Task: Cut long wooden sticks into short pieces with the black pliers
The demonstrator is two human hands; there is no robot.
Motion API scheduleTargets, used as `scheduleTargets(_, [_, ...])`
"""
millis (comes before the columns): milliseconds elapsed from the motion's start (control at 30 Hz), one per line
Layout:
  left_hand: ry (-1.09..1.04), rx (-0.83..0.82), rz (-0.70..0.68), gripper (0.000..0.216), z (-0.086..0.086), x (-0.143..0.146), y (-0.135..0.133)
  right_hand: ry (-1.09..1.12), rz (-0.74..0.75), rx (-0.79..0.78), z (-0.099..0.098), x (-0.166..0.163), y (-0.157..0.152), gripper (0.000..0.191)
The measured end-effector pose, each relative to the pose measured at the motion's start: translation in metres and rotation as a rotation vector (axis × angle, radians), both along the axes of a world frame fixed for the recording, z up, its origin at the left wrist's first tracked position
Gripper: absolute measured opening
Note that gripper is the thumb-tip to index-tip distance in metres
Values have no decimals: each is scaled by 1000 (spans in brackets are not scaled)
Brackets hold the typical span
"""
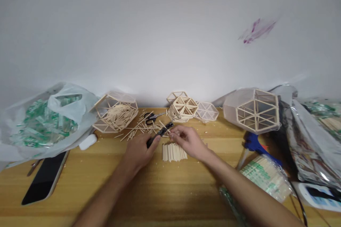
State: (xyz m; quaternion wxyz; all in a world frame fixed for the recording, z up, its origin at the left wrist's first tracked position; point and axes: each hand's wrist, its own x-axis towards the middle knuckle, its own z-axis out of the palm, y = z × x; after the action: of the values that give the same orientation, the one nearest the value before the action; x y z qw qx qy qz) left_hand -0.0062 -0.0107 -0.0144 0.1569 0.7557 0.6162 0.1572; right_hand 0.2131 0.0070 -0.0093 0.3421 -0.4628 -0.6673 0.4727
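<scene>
My left hand (138, 152) is closed around a black-handled cutting tool (160, 133) whose jaws point up and right. My right hand (188, 140) pinches a thin wooden stick (165, 127) at the tool's jaws. Just below both hands lies a neat row of short cut sticks (173, 151) on the wooden table (170, 191). A loose heap of longer sticks (138, 127) spreads behind my left hand.
Stick-built hexagonal frames stand at the wall: one holding sticks (115, 111), a stack (183, 108), a dome (253, 110). Scissors (151, 116) lie among the sticks. A plastic bag (45, 120) and phone (45, 179) sit left; blue glue gun (253, 143) and stick packet (266, 177) right.
</scene>
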Motion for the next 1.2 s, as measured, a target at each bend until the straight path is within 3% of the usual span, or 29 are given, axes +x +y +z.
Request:
scheduleTargets(300, [78,-67,97,58,-3,-3,6,161,12,-69,-2,1,2,28])
scheduleTargets(433, [20,-129,156,60,-5,-4,11,280,13,-158,-6,1,3,31])
scheduleTargets(667, [-67,-90,167,61,-9,-7,12,400,10,-228,-10,2,5,42])
scheduleTargets(767, [-109,-84,149,59,-11,-8,12,409,3,-240,-8,3,5,48])
scheduleTargets(1200, [-159,-60,138,61,-12,-9,12,385,59,-283,-3,20,15,43])
